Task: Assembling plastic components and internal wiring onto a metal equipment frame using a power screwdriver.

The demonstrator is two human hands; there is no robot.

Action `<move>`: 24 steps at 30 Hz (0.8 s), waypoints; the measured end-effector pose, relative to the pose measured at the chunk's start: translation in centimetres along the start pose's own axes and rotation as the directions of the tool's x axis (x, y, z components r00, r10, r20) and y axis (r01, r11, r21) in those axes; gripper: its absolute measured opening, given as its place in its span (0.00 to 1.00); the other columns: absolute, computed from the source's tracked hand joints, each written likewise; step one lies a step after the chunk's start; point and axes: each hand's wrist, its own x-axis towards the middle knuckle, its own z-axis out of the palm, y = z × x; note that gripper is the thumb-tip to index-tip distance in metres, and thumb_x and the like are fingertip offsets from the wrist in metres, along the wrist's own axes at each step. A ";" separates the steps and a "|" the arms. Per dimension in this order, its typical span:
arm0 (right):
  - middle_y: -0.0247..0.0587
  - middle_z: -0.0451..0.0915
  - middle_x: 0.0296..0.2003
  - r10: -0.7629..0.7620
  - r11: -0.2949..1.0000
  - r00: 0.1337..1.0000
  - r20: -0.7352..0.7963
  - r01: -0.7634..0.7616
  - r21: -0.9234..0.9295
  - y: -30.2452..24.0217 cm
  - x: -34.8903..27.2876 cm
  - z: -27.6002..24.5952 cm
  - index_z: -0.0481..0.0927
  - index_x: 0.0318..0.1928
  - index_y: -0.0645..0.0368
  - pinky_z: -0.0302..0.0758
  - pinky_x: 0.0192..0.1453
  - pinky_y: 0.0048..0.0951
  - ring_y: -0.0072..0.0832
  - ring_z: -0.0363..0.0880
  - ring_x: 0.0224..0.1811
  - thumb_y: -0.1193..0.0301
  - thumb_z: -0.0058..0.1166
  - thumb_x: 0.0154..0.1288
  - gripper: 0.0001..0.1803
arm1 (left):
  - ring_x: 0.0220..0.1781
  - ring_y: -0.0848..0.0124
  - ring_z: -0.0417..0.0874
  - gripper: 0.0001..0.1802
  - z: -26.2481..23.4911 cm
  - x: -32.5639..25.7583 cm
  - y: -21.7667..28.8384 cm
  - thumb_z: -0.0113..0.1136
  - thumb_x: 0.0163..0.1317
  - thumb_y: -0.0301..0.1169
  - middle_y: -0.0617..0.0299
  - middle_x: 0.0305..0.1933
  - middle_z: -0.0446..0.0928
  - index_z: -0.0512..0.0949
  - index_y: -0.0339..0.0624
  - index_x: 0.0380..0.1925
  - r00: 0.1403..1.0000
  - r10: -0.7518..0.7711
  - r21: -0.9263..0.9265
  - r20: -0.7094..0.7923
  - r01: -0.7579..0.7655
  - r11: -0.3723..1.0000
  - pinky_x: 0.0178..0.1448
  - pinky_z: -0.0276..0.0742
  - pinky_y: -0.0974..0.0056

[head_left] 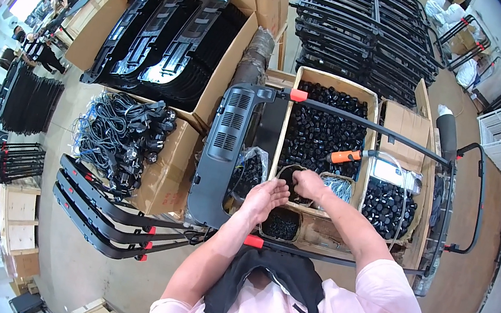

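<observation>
My right hand [309, 186] dips into a small bin [297, 175] of dark parts, fingers bent and drawn together; whatever they grip is hidden. Just left of it, my left hand [269, 197] is open, its fingers stretched out, and I see nothing in it. Both hands are inside a black tube frame [365, 123] that lies across the wooden crates, with a vented dark grey plastic housing [226, 146] at its left end and red pieces [298, 96] at the joints. An orange-and-black power screwdriver [345, 157] rests on black plastic caps [323, 122] beyond my hands.
Silver screws [338, 187] and more black caps [389, 206] sit in compartments to the right. A tub of small dark screws [281, 224] stands near me. Left are bundled cables [120, 137], stacked housings [182, 49] in a carton and finished-looking frames [105, 219]. Black racks [366, 31] stand behind.
</observation>
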 end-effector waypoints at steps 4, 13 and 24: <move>0.50 0.88 0.33 0.102 0.941 0.983 -0.151 -0.046 0.336 -0.6 -1.7 -2.5 0.85 0.41 0.61 0.83 0.46 0.41 0.43 0.88 0.37 0.72 0.65 0.54 0.13 | 0.66 0.55 0.80 0.23 0.7 2.3 -0.5 0.49 0.83 0.40 0.47 0.63 0.77 0.72 0.30 0.63 0.999 0.031 -0.082 -0.034 -0.034 0.996 0.73 0.77 0.51; 0.44 0.90 0.38 0.172 0.791 0.934 -0.314 0.059 0.609 -5.8 -6.2 -6.3 0.88 0.49 0.63 0.83 0.43 0.31 0.27 0.89 0.36 0.73 0.63 0.67 0.13 | 0.51 0.60 0.85 0.22 2.0 4.9 -2.5 0.40 0.86 0.42 0.53 0.49 0.82 0.77 0.36 0.51 0.999 -0.042 -0.380 -0.019 0.031 0.924 0.61 0.86 0.52; 0.43 0.84 0.53 0.782 0.074 0.623 0.017 -0.120 0.990 10.4 -4.8 -3.2 0.71 0.71 0.59 0.85 0.38 0.31 0.29 0.86 0.44 0.67 0.62 0.73 0.29 | 0.52 0.64 0.86 0.14 1.7 1.7 -1.1 0.50 0.84 0.38 0.57 0.54 0.84 0.79 0.41 0.55 0.984 -0.069 -0.118 0.163 0.089 0.989 0.56 0.86 0.61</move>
